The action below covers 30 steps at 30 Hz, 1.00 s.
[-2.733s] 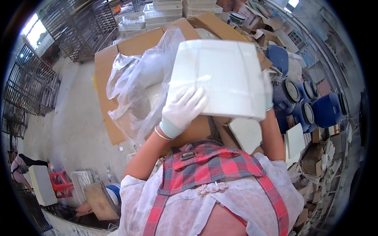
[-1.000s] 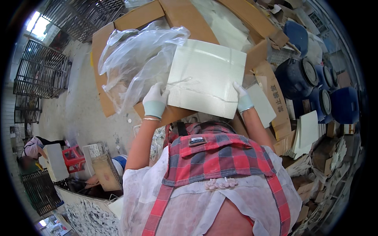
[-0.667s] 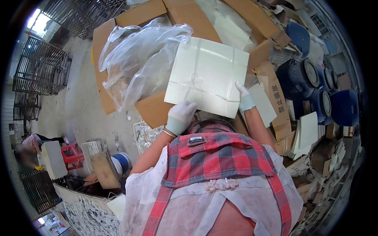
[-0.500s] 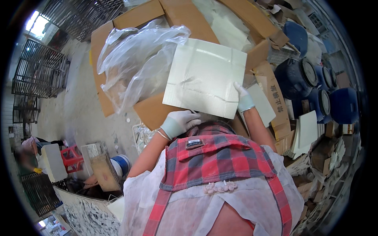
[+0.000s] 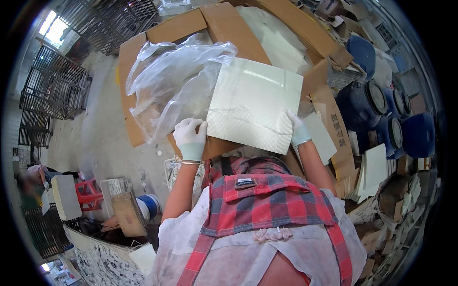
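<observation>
A square stack of white ribbed sheets (image 5: 253, 102) lies tilted in front of me, with a clear band or string across its top. My right hand (image 5: 299, 129), in a white glove, grips the stack's right edge, thumb on top and the other fingers hidden beneath. Just off the stack's left corner is my left hand (image 5: 190, 139), also gloved. Its fingers are curled closed, and whatever they hold is too fine to make out. A crumpled clear plastic bag (image 5: 167, 81) spreads over the cardboard left of the stack.
An open cardboard box (image 5: 234, 28) surrounds the stack. Blue drums (image 5: 355, 105) stand at the right, beside leaning white boards (image 5: 374, 167). Slatted racks (image 5: 52, 86), a red stool (image 5: 88, 194) and a bin of scraps (image 5: 100, 250) are at left. Another person (image 5: 36, 178) is at far left.
My left hand has moved left and up from the stack's near edge to beyond its left corner, fingers curled. The right hand keeps its hold. The whole view has shifted slightly.
</observation>
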Available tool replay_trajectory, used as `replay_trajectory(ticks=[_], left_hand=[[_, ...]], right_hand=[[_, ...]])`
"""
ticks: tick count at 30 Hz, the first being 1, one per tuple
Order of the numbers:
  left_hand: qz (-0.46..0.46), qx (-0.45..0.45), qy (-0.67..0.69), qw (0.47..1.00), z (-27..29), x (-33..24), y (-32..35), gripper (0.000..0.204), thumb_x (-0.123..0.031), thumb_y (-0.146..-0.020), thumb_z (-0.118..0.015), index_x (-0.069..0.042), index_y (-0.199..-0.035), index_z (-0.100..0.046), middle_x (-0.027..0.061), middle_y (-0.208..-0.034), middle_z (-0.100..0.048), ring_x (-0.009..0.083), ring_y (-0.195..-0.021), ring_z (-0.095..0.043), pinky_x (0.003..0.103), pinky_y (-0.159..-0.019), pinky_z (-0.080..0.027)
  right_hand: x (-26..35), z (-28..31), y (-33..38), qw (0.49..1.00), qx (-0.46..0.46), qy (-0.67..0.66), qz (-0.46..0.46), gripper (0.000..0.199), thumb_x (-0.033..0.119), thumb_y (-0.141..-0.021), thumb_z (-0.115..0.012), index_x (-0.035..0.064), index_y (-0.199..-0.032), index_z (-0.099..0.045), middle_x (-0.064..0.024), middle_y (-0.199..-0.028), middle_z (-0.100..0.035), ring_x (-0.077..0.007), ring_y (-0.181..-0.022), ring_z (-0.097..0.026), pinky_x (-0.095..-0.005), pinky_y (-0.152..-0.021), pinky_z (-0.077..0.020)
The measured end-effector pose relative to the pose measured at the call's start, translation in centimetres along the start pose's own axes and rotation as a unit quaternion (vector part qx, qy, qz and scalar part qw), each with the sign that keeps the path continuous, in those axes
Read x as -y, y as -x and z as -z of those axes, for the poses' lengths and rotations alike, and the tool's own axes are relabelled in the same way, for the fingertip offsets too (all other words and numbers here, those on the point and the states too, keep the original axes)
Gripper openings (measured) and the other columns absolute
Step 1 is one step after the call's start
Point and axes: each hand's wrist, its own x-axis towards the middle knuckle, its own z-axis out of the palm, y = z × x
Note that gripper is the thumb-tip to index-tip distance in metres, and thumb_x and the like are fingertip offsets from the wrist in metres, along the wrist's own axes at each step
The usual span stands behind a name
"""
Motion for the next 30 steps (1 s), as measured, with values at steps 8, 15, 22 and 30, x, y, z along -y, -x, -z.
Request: replay_trajectory(ticks=[8, 15, 22, 30], left_hand=[[0.086, 0.123, -0.016, 0.988, -3.1, 1.6, -1.9, 0.03, -0.037, -0.08, -0.062, -0.008, -0.078, -0.069, 0.0117, -0.082, -0.064, 0.031, -0.083, -0.059, 0.043, -0.071, -0.045], [0.21, 0.088, 0.501, 0.835, -1.9, -1.4, -3.9, 0.019, -0.017, -0.093, -0.054, -0.002, -0.084, -0.059, 0.009, -0.084, -0.062, 0.0171, -0.062, -0.054, 0.029, -0.059, -0.045], [0.262, 0.015, 0.684, 0.681, -0.6, -0.9, -5.0, 0.02, -0.015, -0.097, -0.047, -0.003, -0.083, -0.055, 0.0064, -0.08, -0.062, 0.0074, -0.06, -0.05, 0.019, -0.053, -0.041], [0.26, 0.01, 0.713, 0.651, 3.9, -1.9, -3.8, 0.024, -0.016, -0.097, -0.044, -0.004, -0.077, -0.049, 0.0045, -0.071, -0.053, 0.0086, -0.053, -0.041, 0.021, -0.048, -0.033]], right_hand=[[-0.3, 0.4, -0.3, 1.0, -0.017, 0.021, 0.007, 0.041, 0.021, -0.091, -0.059, -0.006, -0.121, -0.052, -0.0132, -0.116, -0.06, -0.0222, -0.103, -0.059, -0.033, -0.09, -0.0471], [-0.7, 1.8, -0.9, 1.0, -0.027, 0.005, 0.015, 0.04, 0.022, -0.09, -0.06, -0.0062, -0.118, -0.054, -0.0136, -0.115, -0.06, -0.0217, -0.102, -0.059, -0.0322, -0.089, -0.0474], [-1.4, 0.4, -0.2, 0.999, -0.046, -0.003, 0.023, 0.043, 0.024, -0.089, -0.062, -0.0068, -0.118, -0.054, -0.0139, -0.114, -0.061, -0.0214, -0.102, -0.059, -0.0321, -0.087, -0.0481], [-1.4, 0.1, 0.3, 0.997, -0.048, 0.063, 0.009, 0.043, 0.029, -0.089, -0.062, -0.0062, -0.114, -0.057, -0.0124, -0.11, -0.063, -0.02, -0.095, -0.061, -0.0315, -0.084, -0.0486]])
